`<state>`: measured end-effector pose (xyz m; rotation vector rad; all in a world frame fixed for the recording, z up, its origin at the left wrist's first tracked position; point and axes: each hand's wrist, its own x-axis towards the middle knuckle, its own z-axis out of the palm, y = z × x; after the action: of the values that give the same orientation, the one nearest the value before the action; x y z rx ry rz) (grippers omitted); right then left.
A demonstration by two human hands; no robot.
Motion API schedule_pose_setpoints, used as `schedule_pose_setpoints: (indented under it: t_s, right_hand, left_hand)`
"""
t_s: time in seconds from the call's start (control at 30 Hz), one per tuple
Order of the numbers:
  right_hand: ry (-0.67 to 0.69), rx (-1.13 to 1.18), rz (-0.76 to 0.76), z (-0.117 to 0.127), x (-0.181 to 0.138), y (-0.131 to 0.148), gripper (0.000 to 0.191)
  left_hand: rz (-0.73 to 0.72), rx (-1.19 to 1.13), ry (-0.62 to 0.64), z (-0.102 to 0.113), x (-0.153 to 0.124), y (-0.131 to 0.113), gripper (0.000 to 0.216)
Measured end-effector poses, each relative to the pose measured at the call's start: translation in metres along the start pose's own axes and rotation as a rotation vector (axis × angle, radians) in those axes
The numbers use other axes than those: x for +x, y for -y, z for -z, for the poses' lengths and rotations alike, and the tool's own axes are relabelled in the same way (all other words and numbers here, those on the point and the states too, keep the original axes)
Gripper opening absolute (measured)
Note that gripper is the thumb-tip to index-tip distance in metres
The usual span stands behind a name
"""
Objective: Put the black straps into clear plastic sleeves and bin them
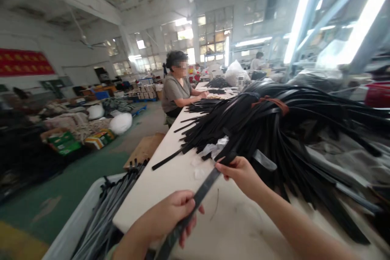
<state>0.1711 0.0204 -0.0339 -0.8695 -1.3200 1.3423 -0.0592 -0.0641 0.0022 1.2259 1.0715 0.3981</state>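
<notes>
Head view: both hands gripping black strap, long axis slanting lower left to upper right.

I count two hands here, one left hand and one right hand, to one black strap. There's one white table, one brown tie, one pale bin, and more loose straps than I can number. Over there: two white sacks, one red banner, one grey-topped co-worker, at least one person farther off.
</notes>
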Motion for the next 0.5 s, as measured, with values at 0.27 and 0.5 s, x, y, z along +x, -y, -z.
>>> schedule_pose_setpoints:
  t_s: [0.27,0.5]
  right_hand:
    - [0.349,-0.108,-0.113,-0.007,-0.019,-0.008,0.043]
    - [-0.14,-0.319,-0.033,0.043,0.014,-0.004,0.051]
  left_hand:
    - [0.216,-0.088,-0.593,0.006,-0.188,0.061,0.056]
    - [0.177,-0.004,-0.943,0.15,-0.238,0.096,0.057]
